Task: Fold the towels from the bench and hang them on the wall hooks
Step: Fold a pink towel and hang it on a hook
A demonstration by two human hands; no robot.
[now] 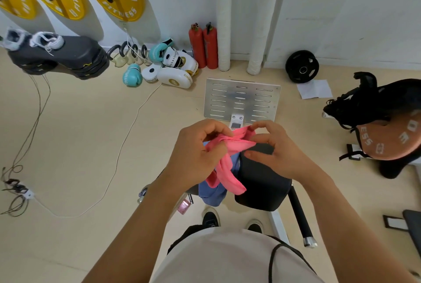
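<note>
Both hands gripped the pink towel (pixel 230 146): left hand (pixel 193 157) at 9 o'clock, right hand (pixel 273 148) at 3. Fingers curled round cloth. Blue towel (pixel 213 194) lay below on the desk (pixel 262 182).

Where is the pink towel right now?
In the head view's centre, the pink towel is held between the left hand and right hand, above the black bench pad.

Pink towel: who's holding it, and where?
Both hands: left hand and right hand pinch the pink towel at its bunched upper edge; the rest hangs.

Bunched pink towel (pixel 227 153) held above black bench (pixel 262 182), blue towel (pixel 213 194) beneath.
</note>
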